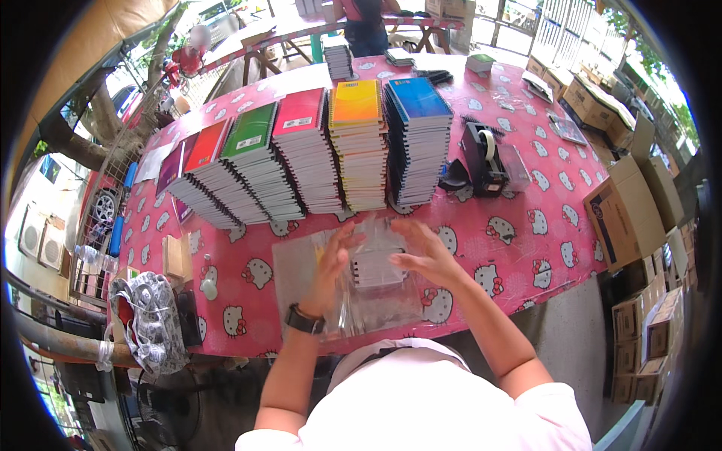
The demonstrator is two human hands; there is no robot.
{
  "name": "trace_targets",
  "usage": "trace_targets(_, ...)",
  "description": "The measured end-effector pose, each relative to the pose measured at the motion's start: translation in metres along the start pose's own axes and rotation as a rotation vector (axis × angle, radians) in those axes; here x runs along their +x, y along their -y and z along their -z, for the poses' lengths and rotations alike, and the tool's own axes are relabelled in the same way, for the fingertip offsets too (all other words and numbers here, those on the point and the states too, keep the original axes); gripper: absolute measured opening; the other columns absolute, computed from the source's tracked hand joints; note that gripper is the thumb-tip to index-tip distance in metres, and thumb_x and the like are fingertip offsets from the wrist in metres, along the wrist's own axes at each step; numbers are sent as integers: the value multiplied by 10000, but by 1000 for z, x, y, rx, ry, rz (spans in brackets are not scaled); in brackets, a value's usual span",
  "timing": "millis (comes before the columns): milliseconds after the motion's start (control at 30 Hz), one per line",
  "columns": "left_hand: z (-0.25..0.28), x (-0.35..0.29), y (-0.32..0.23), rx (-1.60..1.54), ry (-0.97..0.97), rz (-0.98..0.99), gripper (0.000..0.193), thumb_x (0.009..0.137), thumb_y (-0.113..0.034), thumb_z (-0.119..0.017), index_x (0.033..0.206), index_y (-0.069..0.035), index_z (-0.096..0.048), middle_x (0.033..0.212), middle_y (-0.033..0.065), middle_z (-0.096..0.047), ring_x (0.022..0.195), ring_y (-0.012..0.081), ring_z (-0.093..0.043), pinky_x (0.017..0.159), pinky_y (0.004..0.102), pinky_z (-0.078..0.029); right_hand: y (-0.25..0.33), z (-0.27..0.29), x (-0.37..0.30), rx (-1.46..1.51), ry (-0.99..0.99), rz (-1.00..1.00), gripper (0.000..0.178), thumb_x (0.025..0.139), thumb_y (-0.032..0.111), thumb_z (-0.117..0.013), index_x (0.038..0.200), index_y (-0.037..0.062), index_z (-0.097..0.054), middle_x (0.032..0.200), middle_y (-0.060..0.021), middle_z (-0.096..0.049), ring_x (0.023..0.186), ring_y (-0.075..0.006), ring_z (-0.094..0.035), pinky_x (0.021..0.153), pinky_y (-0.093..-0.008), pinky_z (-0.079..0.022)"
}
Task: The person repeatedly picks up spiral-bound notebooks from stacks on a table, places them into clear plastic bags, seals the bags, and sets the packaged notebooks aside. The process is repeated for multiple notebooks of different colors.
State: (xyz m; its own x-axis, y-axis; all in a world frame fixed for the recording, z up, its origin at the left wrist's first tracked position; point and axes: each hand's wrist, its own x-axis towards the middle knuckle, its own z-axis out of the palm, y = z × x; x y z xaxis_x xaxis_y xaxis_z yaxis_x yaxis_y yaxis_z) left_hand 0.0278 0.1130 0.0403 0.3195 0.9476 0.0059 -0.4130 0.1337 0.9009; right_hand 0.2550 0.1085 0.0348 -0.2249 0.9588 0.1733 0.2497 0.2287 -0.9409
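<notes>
A white spiral-bound notebook stack (380,268) lies in front of me, with thin clear plastic (383,312) around and under it. My left hand (335,259) is raised at the stack's left side, fingers stretched out, with a dark band on the wrist. On the other side my right hand (427,254) has its thumb and fingers spread over the stack's right edge. Both hands are close to the plastic; whether they touch it I cannot tell. Just beyond stand tall piles of spiral notebooks, among them blue (418,101), yellow (357,105) and pink (301,113).
Green (252,131) and red (208,146) notebook piles continue leftward. A black tape dispenser (483,161) stands right of the blue pile. A patterned bag (149,323) sits at the table's left edge, an open cardboard box (628,214) at the right. A person (366,22) stands beyond.
</notes>
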Motion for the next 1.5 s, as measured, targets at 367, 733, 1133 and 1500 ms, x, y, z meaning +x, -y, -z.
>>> trace_targets(367, -63, -21, -78, 1490, 32, -642, 198, 677, -190, -747, 846, -108, -684, 821, 35, -667, 868, 170, -609, 1070, 500, -215, 45, 55, -9, -246, 56, 62, 240, 652, 86, -611, 874, 21, -675, 861, -75, -666, 854, -212, -579, 866, -351, -399)
trace_targets(733, 3, -57, -34, 1302, 68, -476, 313, 680, -63, -648, 992, -86, -657, 1015, 66, -633, 1016, 282, -547, 968, 436, -349, 12, 12, -29, -368, 374, 259, 663, 547, 42, -612, 1182, 230, -624, 1393, 11, -438, 1310, -347, -271, 1072, -515, -181)
trace_targets(1133, 3, -54, -15, 1491, 355, -295, 711, 624, -39, -593, 1318, -135, -477, 1439, 32, -367, 1354, 358, -224, 1058, 534, -206, 6, 15, -23, -418, 571, 270, 761, 506, 55, -656, 1225, 296, -587, 1519, -50, -190, 1359, -453, -118, 1064, -593, -148)
trace_targets(1500, -12, -34, -12, 1557, 433, -191, 751, 622, -158, -695, 1329, -247, -459, 1470, -30, -303, 1368, 369, -171, 1055, 636, -144, -4, 33, -1, -60, 435, 317, 492, 647, 117, -710, 1132, 174, -653, 1452, -97, -337, 1344, -364, -242, 1065, -523, -240)
